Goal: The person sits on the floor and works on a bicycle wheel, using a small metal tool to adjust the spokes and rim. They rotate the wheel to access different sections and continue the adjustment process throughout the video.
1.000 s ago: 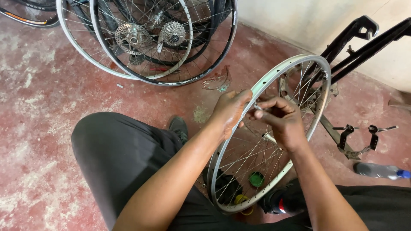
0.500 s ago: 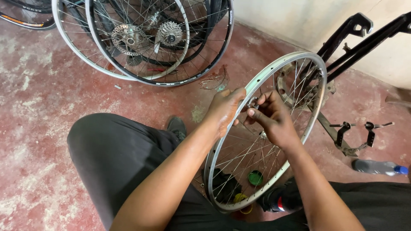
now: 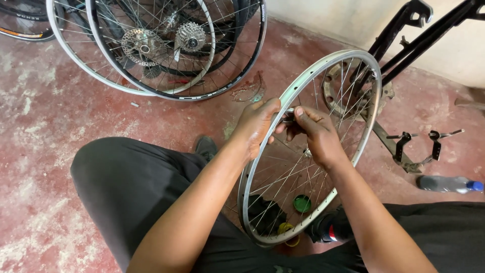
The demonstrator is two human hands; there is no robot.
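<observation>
Left hand (image 3: 257, 126) still grips the silver spoked bicycle rim (image 3: 371, 96); right hand (image 3: 316, 132) has moved rimward, pinching beside it

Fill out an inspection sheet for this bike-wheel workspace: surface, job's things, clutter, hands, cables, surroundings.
Surface: worn red concrete floor, patchy and stained.
Job's things: silver spoked rim, no tyre, stood upright between the person's knees.
Clutter: green lid and yellow ring on the floor behind the spokes; plastic bottle with blue cap lying at right; small debris.
Hands: left hand grips the rim's upper left edge; right hand pinches something small at the rim, too small to tell.
Cables: nothing seen.
Surroundings: spare wheels with cassette and disc rotor leaning at top left; black bike frame against a pale wall.
</observation>
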